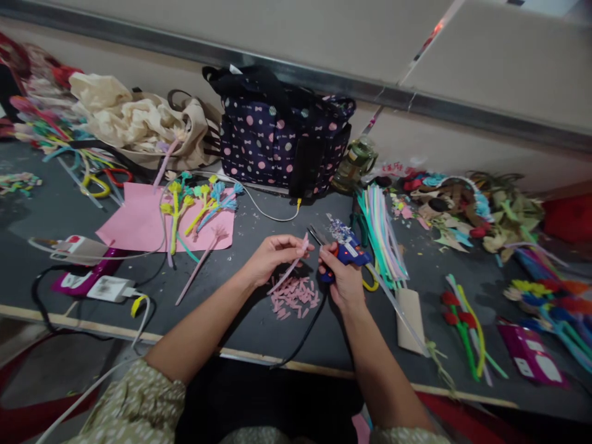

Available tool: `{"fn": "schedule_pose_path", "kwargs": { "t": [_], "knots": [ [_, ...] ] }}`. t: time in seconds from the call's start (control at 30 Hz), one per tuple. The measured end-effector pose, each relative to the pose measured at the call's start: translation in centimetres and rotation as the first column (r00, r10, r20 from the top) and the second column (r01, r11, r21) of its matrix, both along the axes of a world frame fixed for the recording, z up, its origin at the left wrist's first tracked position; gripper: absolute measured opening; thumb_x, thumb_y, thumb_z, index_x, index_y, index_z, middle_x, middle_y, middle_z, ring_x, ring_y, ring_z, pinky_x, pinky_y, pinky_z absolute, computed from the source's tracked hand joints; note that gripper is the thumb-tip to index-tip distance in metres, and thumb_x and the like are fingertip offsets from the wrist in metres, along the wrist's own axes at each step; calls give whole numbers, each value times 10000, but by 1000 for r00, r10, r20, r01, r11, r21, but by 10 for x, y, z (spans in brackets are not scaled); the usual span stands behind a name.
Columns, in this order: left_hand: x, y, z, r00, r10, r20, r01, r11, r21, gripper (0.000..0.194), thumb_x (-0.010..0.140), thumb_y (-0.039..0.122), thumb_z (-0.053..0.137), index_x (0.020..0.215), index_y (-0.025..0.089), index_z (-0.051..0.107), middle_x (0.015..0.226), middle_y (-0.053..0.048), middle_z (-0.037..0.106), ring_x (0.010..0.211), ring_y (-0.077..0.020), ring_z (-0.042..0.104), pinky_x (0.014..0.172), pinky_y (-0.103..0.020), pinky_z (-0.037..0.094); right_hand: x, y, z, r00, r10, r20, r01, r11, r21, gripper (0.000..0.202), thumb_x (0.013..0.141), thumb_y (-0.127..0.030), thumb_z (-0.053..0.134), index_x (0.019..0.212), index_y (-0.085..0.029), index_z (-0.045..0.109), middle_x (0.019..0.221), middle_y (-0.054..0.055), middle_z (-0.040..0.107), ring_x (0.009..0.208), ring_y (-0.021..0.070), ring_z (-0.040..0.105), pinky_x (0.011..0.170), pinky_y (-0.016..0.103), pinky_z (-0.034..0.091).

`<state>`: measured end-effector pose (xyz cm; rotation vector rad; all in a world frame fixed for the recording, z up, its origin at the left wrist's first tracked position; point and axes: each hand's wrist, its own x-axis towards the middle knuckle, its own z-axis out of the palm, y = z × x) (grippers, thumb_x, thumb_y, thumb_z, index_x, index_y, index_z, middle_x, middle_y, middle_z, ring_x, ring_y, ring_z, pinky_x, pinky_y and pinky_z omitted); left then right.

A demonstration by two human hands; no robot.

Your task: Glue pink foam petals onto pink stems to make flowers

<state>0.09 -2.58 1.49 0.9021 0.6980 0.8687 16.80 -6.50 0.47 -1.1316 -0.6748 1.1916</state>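
In the head view my left hand (279, 253) pinches a pink pipe cleaner (287, 275) near its upper end; its lower part slants down to the left. My right hand (345, 280) is wrapped around a blue hot glue gun (349, 254), whose tip points left toward the pipe cleaner's top. A clear glue stick (396, 308) juts out of the gun's back toward the lower right. Below my hands lies a pile of short pink cut pieces (296, 297). Just beyond the gun, a pair of scissors (319, 234) shows partly, the rest hidden behind my hand and the gun.
A pink sheet (139, 216) on the left carries several pipe-cleaner flowers (203, 206). A dark patterned bag (277, 135) and a green bottle (355, 163) stand at the back. A pipe-cleaner bundle (382, 234) lies right. The gun's black cord (308, 333) runs to the table's front edge.
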Motion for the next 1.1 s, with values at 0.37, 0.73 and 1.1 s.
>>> {"fn": "schedule_pose_path", "kwargs": {
  "t": [0.37, 0.73, 1.1],
  "knots": [
    [3, -3, -4, 998, -48, -33, 49, 997, 56, 238, 682, 341, 789, 762, 136, 697, 965, -84, 716, 790, -152, 654, 674, -240, 507, -3, -1, -2, 999, 0, -33, 0, 1000, 5, 321, 626, -253, 815, 823, -186, 570, 723, -28, 616, 626, 108, 588, 479, 188, 446],
    [2, -1, -7, 992, -105, -69, 103, 994, -34, 296, 687, 357, 787, 815, 112, 680, 845, -93, 722, 679, -137, 654, 604, -245, 556, -7, -4, -11, 979, -15, 205, 4, 999, 55, 258, 681, -311, 779, 836, -187, 614, 804, -18, 638, 637, 110, 595, 522, 210, 451],
    [1, 0, -8, 984, -161, -75, 151, 981, -124, 305, 679, 332, 786, 805, 115, 612, 709, -84, 688, 662, -211, 699, 443, -236, 540, -1, -3, 3, 999, -33, 15, 32, 998, 51, 308, 628, -249, 811, 829, -197, 583, 760, -32, 643, 593, 111, 622, 451, 186, 442]
  ]
}}
